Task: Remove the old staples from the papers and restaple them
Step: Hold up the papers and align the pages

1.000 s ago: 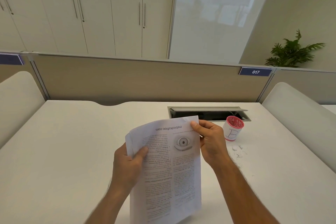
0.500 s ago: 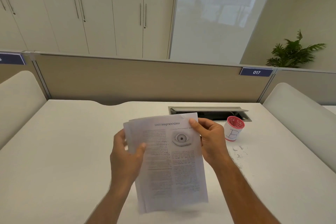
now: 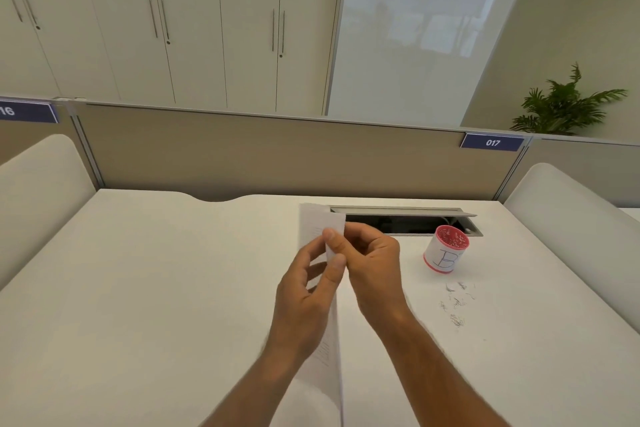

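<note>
Holding the papers (image 3: pixel 320 288) edge-on above the desk (image 3: pixel 138 288), long side running away from the person, top corner pointing at the partition. Both the left hand (image 3: pixel 304 291) and right hand (image 3: pixel 370 263) pinch that top corner, so picking a staple bare-fingered could easily tear it or prick a finger.

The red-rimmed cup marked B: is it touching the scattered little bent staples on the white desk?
Apart. The head view shows the red-rimmed cup standing behind the loose staples, with bare white desk between them.
</note>
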A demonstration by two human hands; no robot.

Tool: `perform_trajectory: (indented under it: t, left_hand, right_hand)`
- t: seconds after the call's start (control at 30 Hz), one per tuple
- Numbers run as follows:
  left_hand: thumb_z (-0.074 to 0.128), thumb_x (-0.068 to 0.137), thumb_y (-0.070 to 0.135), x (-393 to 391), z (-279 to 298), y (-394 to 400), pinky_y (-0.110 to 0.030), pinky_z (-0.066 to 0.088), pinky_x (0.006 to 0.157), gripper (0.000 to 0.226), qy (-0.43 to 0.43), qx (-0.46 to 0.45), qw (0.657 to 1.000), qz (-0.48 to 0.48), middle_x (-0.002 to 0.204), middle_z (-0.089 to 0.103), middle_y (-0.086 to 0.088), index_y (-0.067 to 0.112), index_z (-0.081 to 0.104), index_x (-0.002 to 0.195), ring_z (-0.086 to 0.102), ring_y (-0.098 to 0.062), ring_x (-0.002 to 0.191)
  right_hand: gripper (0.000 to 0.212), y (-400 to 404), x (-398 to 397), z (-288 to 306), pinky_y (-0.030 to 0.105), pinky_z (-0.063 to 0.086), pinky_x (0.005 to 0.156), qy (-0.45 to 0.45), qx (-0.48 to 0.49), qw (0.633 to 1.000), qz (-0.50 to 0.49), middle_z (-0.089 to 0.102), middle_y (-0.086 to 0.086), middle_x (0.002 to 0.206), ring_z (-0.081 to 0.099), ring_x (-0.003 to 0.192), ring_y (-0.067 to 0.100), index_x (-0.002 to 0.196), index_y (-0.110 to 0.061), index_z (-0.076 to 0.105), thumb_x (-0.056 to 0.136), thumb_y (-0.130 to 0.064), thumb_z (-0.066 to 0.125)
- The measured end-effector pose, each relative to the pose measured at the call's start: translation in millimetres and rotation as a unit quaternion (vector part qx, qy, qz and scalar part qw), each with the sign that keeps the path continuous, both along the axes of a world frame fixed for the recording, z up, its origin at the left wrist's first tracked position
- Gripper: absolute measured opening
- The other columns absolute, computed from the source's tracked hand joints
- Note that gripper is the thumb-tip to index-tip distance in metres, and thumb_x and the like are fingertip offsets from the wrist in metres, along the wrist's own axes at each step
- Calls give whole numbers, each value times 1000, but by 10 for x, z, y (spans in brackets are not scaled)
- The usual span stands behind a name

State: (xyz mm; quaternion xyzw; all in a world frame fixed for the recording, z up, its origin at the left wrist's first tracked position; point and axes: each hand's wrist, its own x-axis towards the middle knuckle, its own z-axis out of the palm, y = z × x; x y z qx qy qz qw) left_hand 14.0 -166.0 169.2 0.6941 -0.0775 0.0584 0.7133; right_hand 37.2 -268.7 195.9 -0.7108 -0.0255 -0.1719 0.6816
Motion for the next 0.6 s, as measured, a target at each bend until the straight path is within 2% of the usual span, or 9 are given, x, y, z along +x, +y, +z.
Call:
perform_trajectory:
  t: [0.07, 0.13, 0.23, 0.3, 0.47, 0.53, 0.6]
  left_hand:
    - [55, 78, 64, -8, 11, 2, -25, 57, 85, 51, 7, -30, 1000, 9, 114, 67, 18, 39, 57, 122, 65, -7, 104]
    - [59, 82, 58, -5, 27, 31, -30, 59, 82, 43, 14, -35, 999, 32, 101, 71, 12, 31, 62, 116, 68, -11, 95]
    - [58, 93, 36, 7, 18, 86, -27, 59, 78, 20, 15, -26, 997, 73, 94, 73, 13, 29, 67, 109, 68, -9, 91]
    - [55, 97, 29, 17, 2, 112, -27, 58, 75, 15, 22, -18, 996, 83, 91, 72, 15, 30, 68, 104, 68, -9, 88]
    - [55, 98, 24, 35, -40, 173, -29, 60, 68, 15, 44, -21, 996, 78, 85, 71, 14, 32, 68, 96, 69, -10, 82]
    - [55, 98, 24, 41, -51, 202, -34, 61, 68, 15, 54, -23, 995, 76, 86, 72, 12, 31, 68, 98, 70, -12, 81]
    - [54, 98, 22, 49, -60, 231, -40, 62, 69, 16, 68, -33, 994, 77, 85, 72, 9, 28, 68, 97, 70, -15, 79]
  right_hand:
    - [35, 45, -16, 8, 43, 60, 81, -8, -4, 1000, 8, 75, 2, 92, 71, 90, 25, 100, -16, 74, 78, -43, 70]
    - [25, 55, -34, 29, 39, 59, 82, -13, 0, 1000, 19, 75, 3, 89, 71, 88, 24, 98, -14, 75, 86, -34, 66]
    - [16, 39, -50, 53, 34, 59, 82, -14, -8, 999, 36, 76, 4, 91, 71, 89, 22, 101, -13, 74, 92, -19, 62]
    - [17, 26, -41, 62, 34, 60, 80, -23, -53, 998, 31, 75, 0, 96, 71, 90, 19, 105, -15, 72, 89, -17, 67]
    - [32, -128, 47, 132, 23, 58, 75, -73, -152, 985, -23, 68, -9, 106, 65, 94, 12, 110, -21, 68, 80, -20, 77]
    - [49, -287, 127, 121, 21, 54, 81, -80, -199, 974, -72, 60, -13, 118, 59, 106, 8, 118, -28, 62, 72, -29, 81]
    - [75, -457, 198, 89, 28, 50, 90, -10, -182, 980, -74, 51, -12, 130, 53, 116, 10, 131, -34, 50, 63, -42, 81]
